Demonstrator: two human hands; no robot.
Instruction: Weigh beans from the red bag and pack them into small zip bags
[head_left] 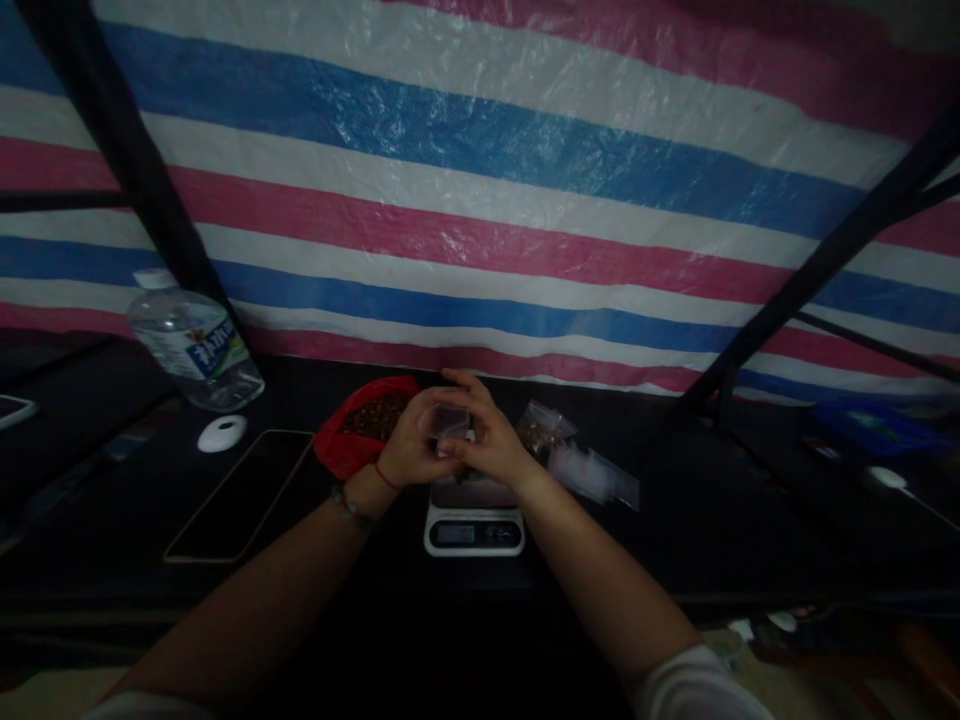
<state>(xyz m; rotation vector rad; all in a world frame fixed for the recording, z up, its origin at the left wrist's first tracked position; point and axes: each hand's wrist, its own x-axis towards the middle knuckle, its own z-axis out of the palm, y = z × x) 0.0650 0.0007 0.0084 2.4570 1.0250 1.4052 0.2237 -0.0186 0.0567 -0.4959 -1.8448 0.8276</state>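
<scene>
Above the kitchen scale (pixel 474 548), my left hand (pixel 414 442) and my right hand (pixel 491 438) come together around a small clear plastic bag (pixel 451 420). Fingers of both hands are closed on its edges. The scale's display faces me, and its plate is partly hidden under my hands. Just left of my left hand lies an open red plastic bag (pixel 341 455) with small brown pieces (pixel 375 415) inside. To the right of my right hand are a clear zip bag with brown pieces (pixel 541 425) and several flat clear bags (pixel 592 473).
A phone (pixel 240 495) and a white rounded mouse (pixel 223 433) lie on the black table (pixel 720 530) at left. Behind them stands a large clear bottle (pixel 199 345). Dark metal posts (pixel 795 270) flank a striped plastic sheet (pixel 480 170). A blue tray (pixel 877 428) sits far right.
</scene>
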